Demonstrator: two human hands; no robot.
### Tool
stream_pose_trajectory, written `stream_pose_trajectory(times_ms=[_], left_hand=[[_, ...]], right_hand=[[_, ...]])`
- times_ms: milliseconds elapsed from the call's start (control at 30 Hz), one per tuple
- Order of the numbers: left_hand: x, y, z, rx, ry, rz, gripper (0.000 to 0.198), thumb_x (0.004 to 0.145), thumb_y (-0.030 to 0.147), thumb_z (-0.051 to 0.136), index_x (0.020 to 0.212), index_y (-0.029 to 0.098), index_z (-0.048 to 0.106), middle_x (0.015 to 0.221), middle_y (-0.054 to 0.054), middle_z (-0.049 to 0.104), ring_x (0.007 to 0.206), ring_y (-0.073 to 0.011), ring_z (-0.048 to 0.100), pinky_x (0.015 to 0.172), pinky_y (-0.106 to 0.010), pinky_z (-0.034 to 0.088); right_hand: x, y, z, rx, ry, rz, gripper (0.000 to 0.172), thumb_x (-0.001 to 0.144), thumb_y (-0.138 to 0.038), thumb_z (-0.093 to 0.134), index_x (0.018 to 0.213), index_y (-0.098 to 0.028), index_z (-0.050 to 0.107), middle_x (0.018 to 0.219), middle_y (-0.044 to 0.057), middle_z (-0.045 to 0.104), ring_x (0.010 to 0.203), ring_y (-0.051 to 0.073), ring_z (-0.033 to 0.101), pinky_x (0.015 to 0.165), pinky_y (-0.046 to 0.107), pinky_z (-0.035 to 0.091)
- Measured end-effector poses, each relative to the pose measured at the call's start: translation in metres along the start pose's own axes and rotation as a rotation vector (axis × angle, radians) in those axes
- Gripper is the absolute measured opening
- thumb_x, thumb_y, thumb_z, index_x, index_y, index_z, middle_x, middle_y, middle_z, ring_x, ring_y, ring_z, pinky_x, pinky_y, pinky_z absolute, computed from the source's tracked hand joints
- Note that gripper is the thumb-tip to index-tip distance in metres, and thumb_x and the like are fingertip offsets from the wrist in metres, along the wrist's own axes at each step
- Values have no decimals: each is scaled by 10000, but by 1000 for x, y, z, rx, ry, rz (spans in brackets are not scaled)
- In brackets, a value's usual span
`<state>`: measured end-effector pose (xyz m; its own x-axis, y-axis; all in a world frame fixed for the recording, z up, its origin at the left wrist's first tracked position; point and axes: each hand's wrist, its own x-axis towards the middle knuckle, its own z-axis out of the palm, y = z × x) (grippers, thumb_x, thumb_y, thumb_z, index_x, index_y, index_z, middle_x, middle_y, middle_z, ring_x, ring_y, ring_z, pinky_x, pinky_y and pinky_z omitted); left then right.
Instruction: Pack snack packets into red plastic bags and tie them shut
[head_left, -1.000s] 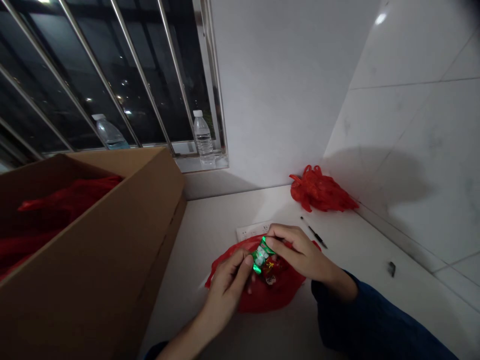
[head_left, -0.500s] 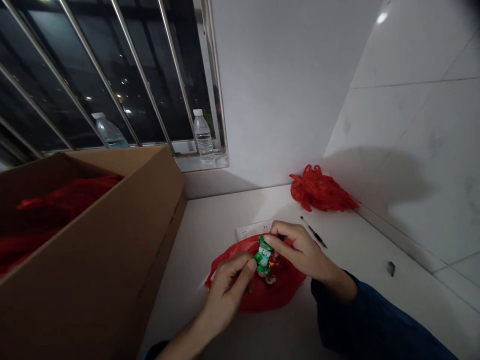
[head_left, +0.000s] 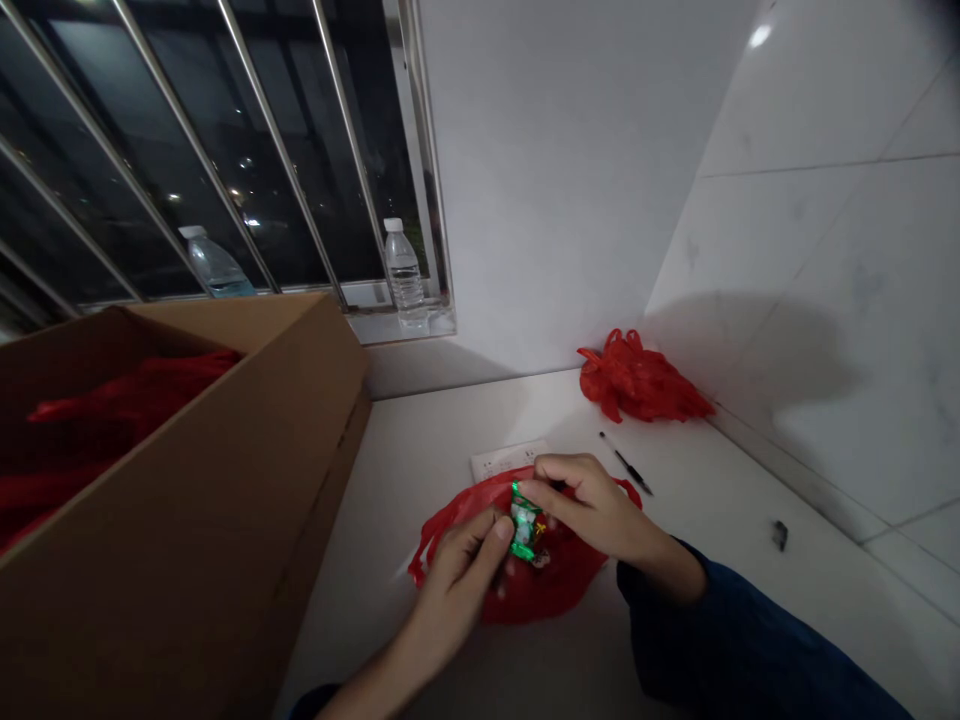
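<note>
A small shiny packet, green and white like a wrapped candy (head_left: 525,525), is pinched between both hands. My left hand (head_left: 469,560) is closed on its left side, thumb and forefinger pressed together. With thumb and fingers, my right hand (head_left: 589,500) grips its upper end. Beneath the hands a red plastic bag (head_left: 547,595) lies spread on the white table (head_left: 427,430). Small items with red, gold and white parts show on the bag just beside the packet, too small to name. A white printed paper (head_left: 504,459) sticks out behind the bag.
On the left stands a large cardboard box (head_left: 300,400) with red bags (head_left: 150,390) inside. Further back lies a bunched red bag (head_left: 637,380). A black pen (head_left: 626,464) and a small dark object (head_left: 780,535) rest at right. Water bottles (head_left: 405,275) stand by the barred window.
My right hand has come slightly down and left, and the green packet has tilted a little and now catches more light. Both hands keep their pinch on it.
</note>
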<state>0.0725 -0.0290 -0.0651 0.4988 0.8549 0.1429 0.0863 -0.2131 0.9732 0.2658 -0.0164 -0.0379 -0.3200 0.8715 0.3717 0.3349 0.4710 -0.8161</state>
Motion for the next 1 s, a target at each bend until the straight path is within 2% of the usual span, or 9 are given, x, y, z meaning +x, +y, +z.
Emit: stream_pose_trajectory(times_ms=[200,367,533,667,767,867,933,1000], left_hand=[[3,3,2,-146,-77,-72,264,890,416,628,852,155,634,682,12,556,581,-86,454,494,-161,394],[4,6,-1,-220,-147,-76,205,902,365,631,886,166,676,669,18,551,579,-71,447,495,-138,374],[3,9,-2,-251,-199,-62,195,915,349,622,994,187,699,754,6,585,627,-67,483,529,-138,380],[3,8,-3,-187,-192,-59,213,914,373,614,989,184,679,795,-2,618,666,-89,527,563,-164,412],[6,4,-10,38,-130,-37,260,921,420,582,891,173,658,772,-6,645,680,-121,555,600,-203,430],[10,-1,-24,462,-122,-24,282,941,441,526,926,198,667,851,-18,701,765,-171,610,674,-254,439],[13,-5,-31,735,-162,-85,301,944,470,496,1003,232,672,915,-23,724,830,-217,648,697,-288,446],[15,-9,-35,949,-187,-184,336,933,504,490,1037,241,672,953,-43,735,872,-267,673,698,-324,462]], right_hand=[[-2,3,6,176,-38,154,434,957,-489,513,641,-196,468,522,-57,492,476,82,478,476,211,366],[-4,4,10,351,-69,227,424,951,-520,515,679,-195,502,512,-58,518,439,78,486,451,205,365],[-4,5,13,482,-110,276,433,952,-535,508,684,-195,507,514,-70,485,421,68,475,441,201,358],[-3,4,11,458,-143,269,428,962,-535,482,695,-201,498,529,-69,480,440,78,489,462,212,369],[-1,4,1,155,-122,190,419,978,-492,466,687,-195,524,565,-44,532,513,99,527,525,230,390],[1,5,-13,-228,-71,130,407,1011,-382,414,691,-188,572,623,-18,609,617,119,580,651,255,416],[1,9,-21,-359,-109,152,376,1017,-291,374,750,-190,619,687,-7,668,660,126,611,699,264,420],[0,15,-23,-438,-201,188,338,993,-216,380,781,-192,642,766,6,707,706,137,636,712,267,422]])
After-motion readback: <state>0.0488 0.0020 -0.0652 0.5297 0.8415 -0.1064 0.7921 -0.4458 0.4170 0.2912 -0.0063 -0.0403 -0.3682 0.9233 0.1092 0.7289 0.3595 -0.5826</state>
